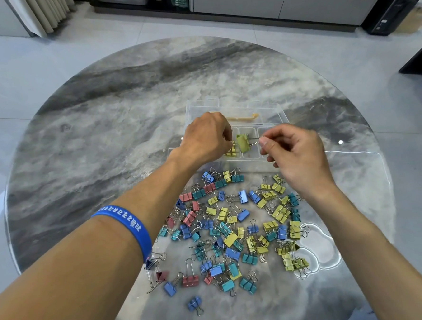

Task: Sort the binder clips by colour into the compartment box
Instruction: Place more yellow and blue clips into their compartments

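Yellow-green metal binder clip hangs over a middle compartment of the clear plastic compartment box, body left, wire handle running right into the right hand, whose grip pinches it. Left hand, fingers curled, touches yellow clips in the neighbouring left compartment; whether it grips them I cannot tell.

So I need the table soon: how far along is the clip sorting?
Barely begun. Done: a few yellow clips lie in one compartment of the clear box, at the left hand. In hand: the right hand pinches the wire handle of a yellow-green clip over the box. Left: the big mixed pile on the table.
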A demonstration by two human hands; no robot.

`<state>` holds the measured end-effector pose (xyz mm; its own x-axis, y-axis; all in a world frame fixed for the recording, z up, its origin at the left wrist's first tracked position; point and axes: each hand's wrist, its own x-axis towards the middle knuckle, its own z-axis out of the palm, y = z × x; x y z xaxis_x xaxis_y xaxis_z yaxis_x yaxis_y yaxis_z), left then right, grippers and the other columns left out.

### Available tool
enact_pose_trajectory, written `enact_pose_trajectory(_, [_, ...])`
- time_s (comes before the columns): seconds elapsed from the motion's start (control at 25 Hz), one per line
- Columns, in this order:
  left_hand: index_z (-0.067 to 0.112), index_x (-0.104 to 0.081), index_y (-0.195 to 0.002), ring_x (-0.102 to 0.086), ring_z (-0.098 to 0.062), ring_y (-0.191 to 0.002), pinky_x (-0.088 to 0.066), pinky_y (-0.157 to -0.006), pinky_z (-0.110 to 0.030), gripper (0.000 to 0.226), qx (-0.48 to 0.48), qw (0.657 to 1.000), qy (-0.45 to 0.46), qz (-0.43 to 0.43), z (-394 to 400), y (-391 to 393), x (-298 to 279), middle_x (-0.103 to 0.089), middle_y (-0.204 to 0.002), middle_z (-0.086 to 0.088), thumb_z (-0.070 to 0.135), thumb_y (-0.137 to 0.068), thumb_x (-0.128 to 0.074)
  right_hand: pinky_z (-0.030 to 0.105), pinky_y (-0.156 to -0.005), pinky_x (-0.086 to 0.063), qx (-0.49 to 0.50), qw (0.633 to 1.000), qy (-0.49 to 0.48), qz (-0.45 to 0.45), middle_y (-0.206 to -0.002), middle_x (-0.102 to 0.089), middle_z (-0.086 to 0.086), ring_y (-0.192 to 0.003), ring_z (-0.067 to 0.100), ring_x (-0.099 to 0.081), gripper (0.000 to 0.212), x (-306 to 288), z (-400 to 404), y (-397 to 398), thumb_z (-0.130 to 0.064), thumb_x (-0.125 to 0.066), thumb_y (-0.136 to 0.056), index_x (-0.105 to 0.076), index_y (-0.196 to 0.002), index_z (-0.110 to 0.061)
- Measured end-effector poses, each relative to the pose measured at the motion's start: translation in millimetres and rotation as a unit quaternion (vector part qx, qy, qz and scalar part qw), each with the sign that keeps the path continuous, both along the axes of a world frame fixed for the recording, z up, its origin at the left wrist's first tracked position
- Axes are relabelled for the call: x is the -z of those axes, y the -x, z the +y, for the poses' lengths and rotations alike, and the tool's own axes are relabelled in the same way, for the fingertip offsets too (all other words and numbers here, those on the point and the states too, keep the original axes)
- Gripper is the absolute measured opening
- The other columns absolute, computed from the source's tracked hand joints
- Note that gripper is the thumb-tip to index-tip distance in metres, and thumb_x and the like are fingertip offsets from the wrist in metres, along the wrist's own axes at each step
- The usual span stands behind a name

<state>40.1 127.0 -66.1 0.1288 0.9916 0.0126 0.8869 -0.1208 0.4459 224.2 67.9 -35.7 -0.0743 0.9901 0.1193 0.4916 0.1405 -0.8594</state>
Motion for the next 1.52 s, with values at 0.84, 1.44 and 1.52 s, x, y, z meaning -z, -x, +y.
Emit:
enact_pose_trajectory(0.84, [0.017, -0.077, -0.078, -0.066, -0.014, -0.063, -0.054, -0.058, -0.026, 0.006, 0.034, 0.995, 0.078, -0.044, 10.8, 11.8, -9.2, -0.070, -0.067, 0.003, 0.019, -0.073, -0.080, 0.026, -0.062, -0.037, -0.234, 0.899, -0.108, -0.354, -0.064, -0.061, -0.011, -0.061, 0.007, -0.057, 0.009, -33.8, 64.0, -3.1, -0.022, -0.068, -0.092, -0.074, -0.085, -0.019])
enact_pose_trajectory(1.44, [0.011, -0.063, -0.112, -0.063, -0.030, -0.101, -0.044, -0.071, -0.033, 0.027, -0.054, 0.992, 0.002, 0.115, 0.7, -15.4, 3.9, -0.062, -0.111, -0.010, 0.018, -0.086, -0.065, 0.040, -0.072, -0.055, -0.169, 0.940, -0.129, -0.268, -0.076, -0.073, 0.002, -0.072, 0.020, -0.068, 0.007, -36.9, 53.1, -30.9, -0.016, -0.072, -0.089, -0.077, -0.089, -0.011])
enact_pose_trajectory(1.52, [0.009, -0.058, -0.119, -0.060, -0.028, -0.106, -0.044, -0.073, -0.033, 0.033, -0.055, 0.987, -0.005, 0.151, 0.3, -22.8, 7.1, -0.060, -0.116, -0.010, 0.022, -0.089, -0.066, 0.039, -0.070, -0.055, -0.167, 0.940, -0.131, -0.265, -0.075, -0.073, 0.002, -0.071, 0.020, -0.067, 0.007, -36.4, 52.9, -30.8, -0.016, -0.072, -0.089, -0.077, -0.088, -0.011])
